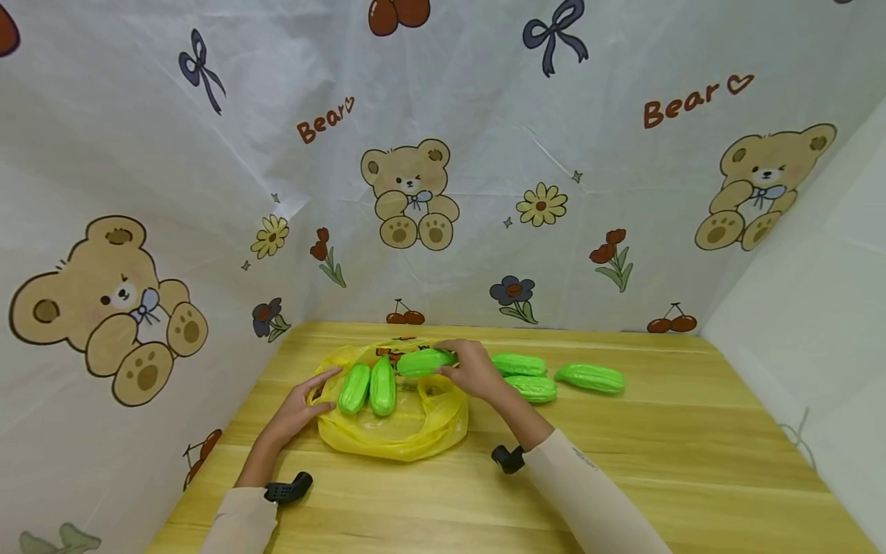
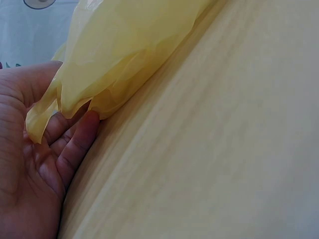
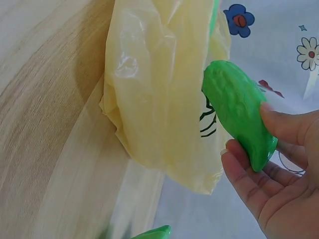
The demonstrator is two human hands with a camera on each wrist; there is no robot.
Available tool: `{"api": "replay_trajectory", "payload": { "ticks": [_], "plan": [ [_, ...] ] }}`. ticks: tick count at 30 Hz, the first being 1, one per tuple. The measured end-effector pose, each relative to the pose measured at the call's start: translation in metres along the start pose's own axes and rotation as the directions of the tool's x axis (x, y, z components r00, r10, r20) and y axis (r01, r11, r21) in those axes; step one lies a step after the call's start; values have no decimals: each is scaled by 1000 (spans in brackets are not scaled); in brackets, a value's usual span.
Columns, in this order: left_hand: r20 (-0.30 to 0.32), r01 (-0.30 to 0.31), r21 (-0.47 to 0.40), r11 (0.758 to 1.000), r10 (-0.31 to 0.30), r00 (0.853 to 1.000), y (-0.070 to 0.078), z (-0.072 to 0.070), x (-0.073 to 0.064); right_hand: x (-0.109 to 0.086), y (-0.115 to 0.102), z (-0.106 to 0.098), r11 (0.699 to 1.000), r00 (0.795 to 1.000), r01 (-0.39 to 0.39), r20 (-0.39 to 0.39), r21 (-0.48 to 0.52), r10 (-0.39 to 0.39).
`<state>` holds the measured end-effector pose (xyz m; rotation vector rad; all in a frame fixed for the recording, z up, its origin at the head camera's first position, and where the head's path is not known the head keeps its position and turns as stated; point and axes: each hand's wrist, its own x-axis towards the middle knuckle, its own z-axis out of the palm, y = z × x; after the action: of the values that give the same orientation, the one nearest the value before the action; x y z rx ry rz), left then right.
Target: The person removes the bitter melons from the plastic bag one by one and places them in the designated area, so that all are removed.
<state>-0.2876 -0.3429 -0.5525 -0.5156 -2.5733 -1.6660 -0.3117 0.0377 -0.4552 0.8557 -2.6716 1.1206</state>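
Note:
My right hand [image 1: 474,369] pinches a bumpy green toy bitter melon [image 3: 237,102] by one end, thumb on one side and fingers on the other. That melon is held over the right part of a yellow plastic bag [image 1: 394,450], beside its printed wall. Two more green bitter melons [image 1: 354,389] [image 1: 383,387] lie side by side at the bag's mouth on the left. At the bag's left edge, my left hand [image 1: 298,412] holds the rim. In the left wrist view, a loose flap of the bag [image 2: 42,119] hangs across the palm, with fingers curled against the plastic.
To the right of the bag, several green bitter melons lie on the wooden table [image 1: 657,462]: a back one [image 1: 519,365], a front one [image 1: 533,388] and one farther right [image 1: 591,378]. A bear-patterned cloth [image 1: 471,261] rises behind the table and along its left side.

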Motion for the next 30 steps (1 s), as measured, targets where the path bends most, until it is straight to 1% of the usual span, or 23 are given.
{"api": "replay_trajectory", "payload": {
  "ticks": [5,12,17,21,25,30],
  "plan": [
    [12,-9,-16,1000,9,1000,-3,-2,0,-8,-3,-6,1000,1000,10,-9,2,-10],
    [-1,0,7,1000,0,1000,0,-2,-1,-19,-9,-14,1000,1000,5,-7,22,-5],
    [0,9,0,1000,-9,1000,1,-3,0,-27,-13,-23,998,1000,26,-15,48,-26],
    [0,12,12,1000,-12,1000,1,-4,1,-34,-16,-28,997,999,43,-29,59,-42],
    [-4,4,19,1000,-4,1000,0,-4,0,-40,-16,-32,996,999,44,-31,74,-42],
    [7,-6,10,1000,6,1000,-2,-2,0,-50,-14,-37,996,999,36,-28,85,-33]
  ]
}}
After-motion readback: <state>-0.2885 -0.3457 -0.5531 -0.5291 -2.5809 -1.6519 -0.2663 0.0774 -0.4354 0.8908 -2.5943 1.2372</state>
